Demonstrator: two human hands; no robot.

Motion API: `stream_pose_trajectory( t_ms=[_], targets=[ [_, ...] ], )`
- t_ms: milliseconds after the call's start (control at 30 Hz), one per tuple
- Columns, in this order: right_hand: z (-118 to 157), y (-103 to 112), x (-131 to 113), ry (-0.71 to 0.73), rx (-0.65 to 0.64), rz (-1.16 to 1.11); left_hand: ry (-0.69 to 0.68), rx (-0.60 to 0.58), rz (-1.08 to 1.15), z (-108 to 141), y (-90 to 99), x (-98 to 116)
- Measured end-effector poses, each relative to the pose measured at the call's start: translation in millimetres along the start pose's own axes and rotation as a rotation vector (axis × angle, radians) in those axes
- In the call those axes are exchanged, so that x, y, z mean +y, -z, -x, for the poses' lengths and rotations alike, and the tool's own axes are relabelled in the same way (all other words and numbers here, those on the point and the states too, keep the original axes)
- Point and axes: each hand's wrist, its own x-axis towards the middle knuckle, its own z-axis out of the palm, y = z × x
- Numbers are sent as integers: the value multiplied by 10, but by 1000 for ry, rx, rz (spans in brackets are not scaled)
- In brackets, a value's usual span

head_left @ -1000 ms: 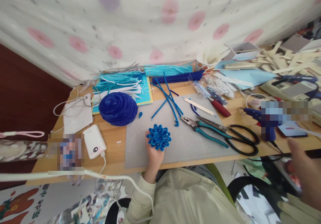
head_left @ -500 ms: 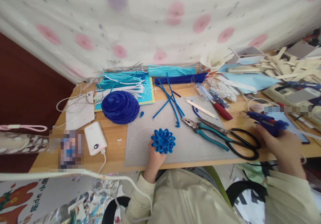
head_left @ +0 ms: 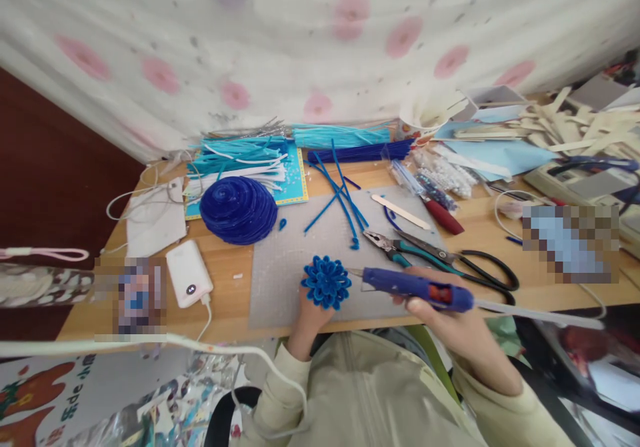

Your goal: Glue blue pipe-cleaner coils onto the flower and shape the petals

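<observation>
My left hand (head_left: 311, 315) is closed beneath a blue looped pipe-cleaner flower (head_left: 327, 281), which hides most of the fingers. In my right hand (head_left: 440, 323) is a dark blue hot glue gun (head_left: 417, 289), lying sideways with a glue stick (head_left: 540, 314) out of its rear. The gun's nozzle points left and is close to the flower's right side; whether they touch I cannot tell. Beyond the gun lie pliers (head_left: 387, 248) with teal handles and black-handled scissors (head_left: 487, 270), partly covered by the gun and hand. Several loose blue pipe cleaners (head_left: 341, 197) cross on the grey cutting mat (head_left: 280, 280).
A dark blue coiled dome (head_left: 239, 210) stands left of the mat. Pipe-cleaner bundles (head_left: 345, 135) line the back. A wooden stick (head_left: 400, 211) and red-handled tool (head_left: 444, 215) lie right of centre. A white power bank (head_left: 189, 273) with a cable sits at left.
My right hand has brought the glue gun from the table's right side leftward to beside the flower. My left hand and the flower have stayed nearly in place.
</observation>
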Motion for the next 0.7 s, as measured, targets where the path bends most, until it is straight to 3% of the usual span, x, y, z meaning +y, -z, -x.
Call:
stream_pose_trajectory(
  t_ms=[133, 233, 700],
  targets=[
    [-127, -218, -42, 218, -118, 195, -68, -148, -64, -55, 10, 123],
    [-160, -255, -80, 258, -147, 308, -86, -191, -80, -85, 18, 179],
    [-177, -269, -75, 283, -159, 439, 35, -107, 41, -75, -2, 216]
  ],
)
